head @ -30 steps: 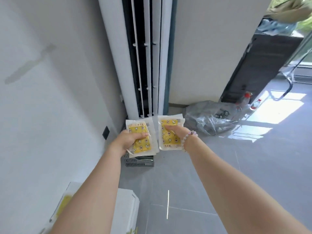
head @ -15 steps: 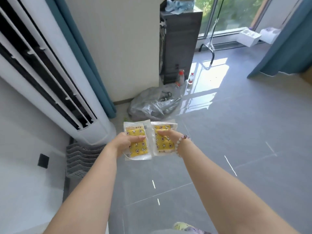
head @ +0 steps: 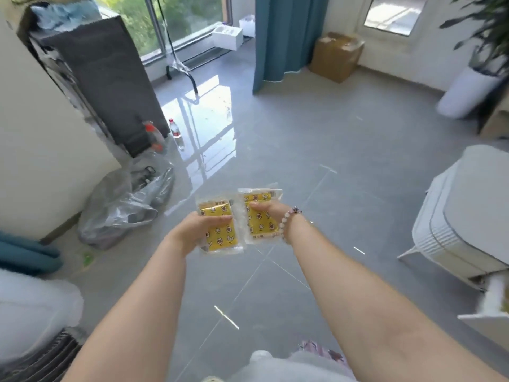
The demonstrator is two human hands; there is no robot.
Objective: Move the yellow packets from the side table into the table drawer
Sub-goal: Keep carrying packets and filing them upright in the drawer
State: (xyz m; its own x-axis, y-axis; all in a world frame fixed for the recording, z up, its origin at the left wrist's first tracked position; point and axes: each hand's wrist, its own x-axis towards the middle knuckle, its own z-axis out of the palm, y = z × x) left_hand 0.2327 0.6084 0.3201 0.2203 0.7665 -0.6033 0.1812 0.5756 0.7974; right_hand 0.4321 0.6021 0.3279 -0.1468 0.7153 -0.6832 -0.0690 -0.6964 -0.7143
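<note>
My left hand [head: 197, 230] grips a yellow packet [head: 220, 237] in clear wrapping, thumb across its front. Beside it my right hand [head: 268, 213], with a bead bracelet at the wrist, grips a second yellow packet [head: 260, 224]. Both packets are held side by side at chest height over the grey floor. A white table [head: 451, 224] stands at the right edge, and its drawer [head: 487, 307] hangs open at the lower right. The drawer's inside is mostly out of frame.
A grey plastic bag [head: 124, 205] lies on the floor at the left by a dark cabinet [head: 110, 78] and two bottles. Farther back are a teal curtain [head: 283, 37], a cardboard box [head: 337, 55] and a white plant pot [head: 465, 92]. Open grey floor lies ahead.
The view has swung right, away from the standing air conditioner and wall, onto the open room; the white table with its drawer has come into sight. Both hands still hold their packets.
</note>
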